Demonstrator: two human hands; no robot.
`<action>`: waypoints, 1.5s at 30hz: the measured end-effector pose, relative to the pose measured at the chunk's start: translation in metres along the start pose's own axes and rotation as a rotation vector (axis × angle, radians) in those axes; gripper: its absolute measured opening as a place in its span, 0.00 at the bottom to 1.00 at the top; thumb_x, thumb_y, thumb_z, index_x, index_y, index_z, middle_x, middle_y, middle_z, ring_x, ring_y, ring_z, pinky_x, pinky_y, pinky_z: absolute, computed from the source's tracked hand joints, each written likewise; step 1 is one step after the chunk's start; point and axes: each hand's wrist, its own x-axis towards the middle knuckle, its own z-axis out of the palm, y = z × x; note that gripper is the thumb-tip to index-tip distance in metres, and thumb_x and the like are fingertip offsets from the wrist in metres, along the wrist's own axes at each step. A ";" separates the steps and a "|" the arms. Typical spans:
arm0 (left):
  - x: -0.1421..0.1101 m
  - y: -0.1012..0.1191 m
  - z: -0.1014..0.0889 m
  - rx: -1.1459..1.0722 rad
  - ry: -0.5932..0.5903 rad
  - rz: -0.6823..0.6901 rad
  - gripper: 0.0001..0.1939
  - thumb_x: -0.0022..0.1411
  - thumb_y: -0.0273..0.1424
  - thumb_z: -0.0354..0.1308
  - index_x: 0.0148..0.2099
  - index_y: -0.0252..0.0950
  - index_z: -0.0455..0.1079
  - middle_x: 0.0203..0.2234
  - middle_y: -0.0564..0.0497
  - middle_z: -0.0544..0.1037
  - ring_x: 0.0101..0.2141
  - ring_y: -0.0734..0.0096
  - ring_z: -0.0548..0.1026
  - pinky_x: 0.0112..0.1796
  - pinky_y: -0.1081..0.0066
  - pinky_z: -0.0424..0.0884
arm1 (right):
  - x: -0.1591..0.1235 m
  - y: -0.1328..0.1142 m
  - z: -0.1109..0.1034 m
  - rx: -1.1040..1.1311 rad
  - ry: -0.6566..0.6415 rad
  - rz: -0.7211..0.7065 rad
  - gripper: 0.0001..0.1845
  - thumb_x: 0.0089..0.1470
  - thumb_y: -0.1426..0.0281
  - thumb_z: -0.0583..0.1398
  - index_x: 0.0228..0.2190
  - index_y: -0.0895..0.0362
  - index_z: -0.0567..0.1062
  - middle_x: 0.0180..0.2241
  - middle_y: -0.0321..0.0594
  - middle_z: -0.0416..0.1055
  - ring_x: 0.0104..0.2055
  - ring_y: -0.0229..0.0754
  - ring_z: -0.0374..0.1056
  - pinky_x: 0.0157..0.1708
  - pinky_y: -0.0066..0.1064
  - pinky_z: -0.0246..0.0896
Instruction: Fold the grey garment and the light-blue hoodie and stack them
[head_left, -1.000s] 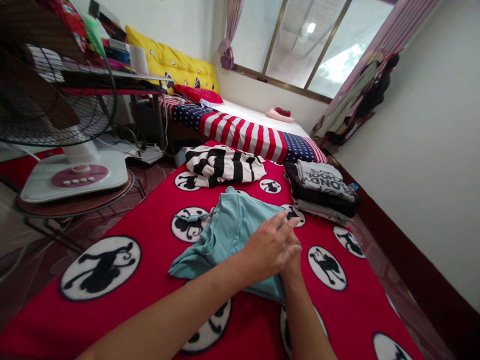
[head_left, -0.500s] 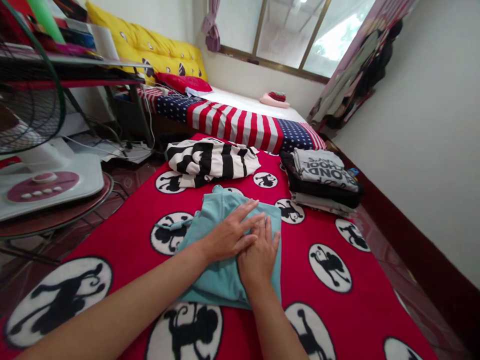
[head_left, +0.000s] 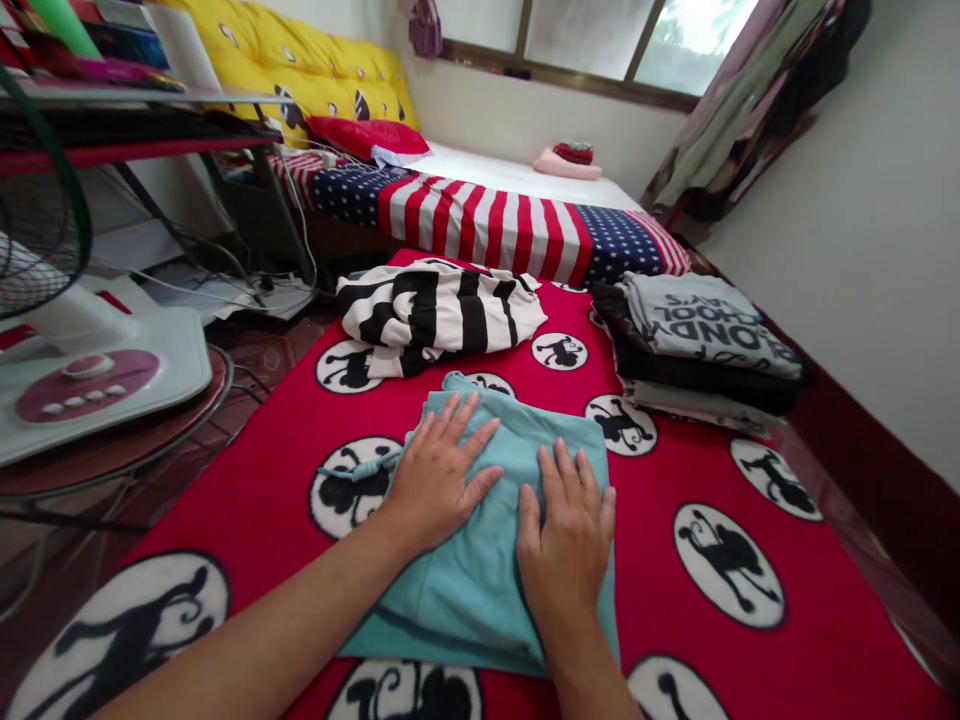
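A folded teal garment lies on a red blanket printed with black-and-white monkey circles. My left hand presses flat on the garment's left half, fingers spread. Beside it, my right hand lies palm down on the right half, fingers apart. Neither hand grips anything. A teal drawstring trails off the garment's left edge. Beyond the garment sits a crumpled black-and-white striped garment.
A stack of folded clothes, grey printed shirt on top, stands at the right near the wall. A flag-pattern bedspread covers the mattress behind. A floor fan's base rests on a round stand at the left, with cables under a desk.
My hands went from overlapping at the garment's right edge to lying side by side, flat on its top. The garment now lies flatter and squarer. The view has dipped down and closer.
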 end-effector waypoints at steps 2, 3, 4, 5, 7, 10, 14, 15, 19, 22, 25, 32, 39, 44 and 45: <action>0.001 0.003 0.000 0.024 -0.008 -0.015 0.28 0.66 0.46 0.48 0.65 0.45 0.58 0.68 0.47 0.48 0.67 0.51 0.46 0.61 0.46 0.50 | 0.000 0.000 0.000 -0.016 -0.005 0.000 0.25 0.61 0.65 0.50 0.58 0.57 0.66 0.62 0.48 0.59 0.66 0.58 0.48 0.60 0.62 0.38; 0.001 0.004 0.000 0.033 -0.011 -0.020 0.28 0.66 0.46 0.48 0.65 0.45 0.58 0.68 0.47 0.48 0.67 0.50 0.46 0.61 0.46 0.50 | 0.000 0.000 0.000 -0.021 -0.006 -0.001 0.25 0.61 0.64 0.50 0.57 0.56 0.66 0.62 0.48 0.59 0.65 0.58 0.49 0.60 0.61 0.38; 0.002 0.004 0.000 0.038 -0.014 -0.024 0.28 0.66 0.46 0.49 0.65 0.45 0.58 0.68 0.47 0.48 0.66 0.50 0.47 0.61 0.46 0.51 | 0.000 0.000 0.000 -0.021 -0.006 -0.002 0.24 0.61 0.63 0.50 0.57 0.56 0.66 0.62 0.47 0.60 0.65 0.58 0.49 0.60 0.61 0.38; 0.002 0.005 0.000 0.040 -0.016 -0.027 0.28 0.65 0.46 0.50 0.65 0.45 0.58 0.68 0.47 0.49 0.66 0.50 0.47 0.61 0.46 0.51 | 0.000 0.000 0.000 -0.020 -0.005 -0.004 0.24 0.61 0.63 0.50 0.57 0.55 0.66 0.62 0.47 0.60 0.65 0.58 0.49 0.60 0.62 0.38; 0.002 0.004 0.000 0.041 -0.019 -0.028 0.29 0.65 0.46 0.51 0.65 0.45 0.58 0.68 0.48 0.49 0.66 0.50 0.47 0.61 0.46 0.51 | 0.000 0.001 0.000 -0.015 -0.007 -0.007 0.25 0.61 0.61 0.51 0.57 0.54 0.66 0.62 0.47 0.60 0.65 0.59 0.48 0.60 0.62 0.37; 0.003 0.004 0.001 0.046 -0.022 -0.029 0.29 0.64 0.46 0.52 0.65 0.46 0.59 0.68 0.48 0.49 0.66 0.50 0.47 0.61 0.46 0.52 | 0.000 0.001 0.001 -0.013 -0.022 -0.004 0.25 0.61 0.60 0.52 0.57 0.55 0.66 0.62 0.48 0.59 0.66 0.59 0.47 0.60 0.62 0.37; 0.004 0.004 0.001 0.064 -0.033 -0.036 0.29 0.64 0.45 0.52 0.65 0.46 0.59 0.68 0.48 0.49 0.66 0.50 0.47 0.61 0.46 0.52 | -0.001 0.001 0.001 -0.024 -0.019 -0.004 0.25 0.60 0.59 0.52 0.57 0.54 0.66 0.62 0.47 0.60 0.65 0.59 0.48 0.60 0.61 0.36; 0.004 0.004 0.001 0.066 -0.034 -0.037 0.29 0.64 0.45 0.52 0.65 0.46 0.59 0.68 0.48 0.50 0.66 0.50 0.47 0.61 0.46 0.52 | -0.001 0.000 0.001 -0.030 -0.020 -0.005 0.25 0.60 0.59 0.52 0.56 0.54 0.67 0.62 0.47 0.60 0.65 0.59 0.48 0.60 0.61 0.37; 0.004 0.007 -0.001 0.078 -0.034 -0.048 0.28 0.65 0.45 0.51 0.65 0.46 0.59 0.68 0.49 0.51 0.66 0.51 0.48 0.61 0.47 0.52 | 0.000 -0.001 -0.001 -0.065 -0.025 0.003 0.24 0.61 0.60 0.52 0.56 0.55 0.68 0.62 0.45 0.59 0.65 0.57 0.48 0.61 0.59 0.37; 0.004 0.008 -0.001 0.093 -0.028 -0.050 0.27 0.65 0.44 0.51 0.64 0.46 0.60 0.68 0.49 0.51 0.66 0.54 0.48 0.61 0.49 0.52 | 0.001 -0.003 -0.002 -0.092 -0.033 0.011 0.24 0.61 0.61 0.53 0.56 0.55 0.68 0.62 0.44 0.60 0.65 0.55 0.49 0.61 0.57 0.38; 0.004 0.008 0.000 0.099 -0.009 -0.043 0.27 0.65 0.44 0.51 0.64 0.46 0.61 0.68 0.49 0.52 0.66 0.54 0.48 0.61 0.49 0.52 | 0.001 -0.004 -0.003 -0.099 -0.037 0.018 0.24 0.61 0.62 0.53 0.56 0.55 0.68 0.62 0.44 0.60 0.65 0.55 0.49 0.62 0.57 0.38; 0.002 0.006 0.004 0.095 0.051 -0.019 0.26 0.65 0.45 0.50 0.63 0.45 0.62 0.67 0.48 0.54 0.66 0.52 0.50 0.61 0.49 0.53 | 0.001 -0.004 0.000 -0.060 -0.003 0.027 0.23 0.59 0.62 0.56 0.54 0.55 0.69 0.61 0.44 0.62 0.65 0.55 0.50 0.62 0.56 0.37; -0.001 0.006 0.009 0.122 0.108 -0.012 0.25 0.65 0.45 0.50 0.61 0.44 0.65 0.65 0.46 0.58 0.64 0.49 0.54 0.59 0.49 0.55 | 0.000 0.002 0.001 0.020 0.038 0.002 0.20 0.58 0.63 0.57 0.51 0.54 0.72 0.58 0.44 0.66 0.63 0.54 0.53 0.62 0.55 0.37; -0.002 0.004 0.011 0.116 0.136 -0.010 0.24 0.65 0.45 0.50 0.60 0.44 0.66 0.64 0.46 0.60 0.63 0.47 0.55 0.58 0.49 0.57 | 0.000 0.006 0.001 0.066 0.055 -0.010 0.19 0.57 0.65 0.58 0.50 0.54 0.74 0.56 0.42 0.68 0.62 0.52 0.55 0.62 0.52 0.38; -0.002 0.004 0.012 0.113 0.140 -0.006 0.24 0.65 0.45 0.50 0.60 0.44 0.66 0.64 0.46 0.60 0.63 0.47 0.56 0.58 0.48 0.57 | 0.000 0.006 0.001 0.071 0.056 -0.012 0.19 0.57 0.65 0.58 0.49 0.54 0.74 0.56 0.42 0.68 0.62 0.51 0.55 0.62 0.52 0.38</action>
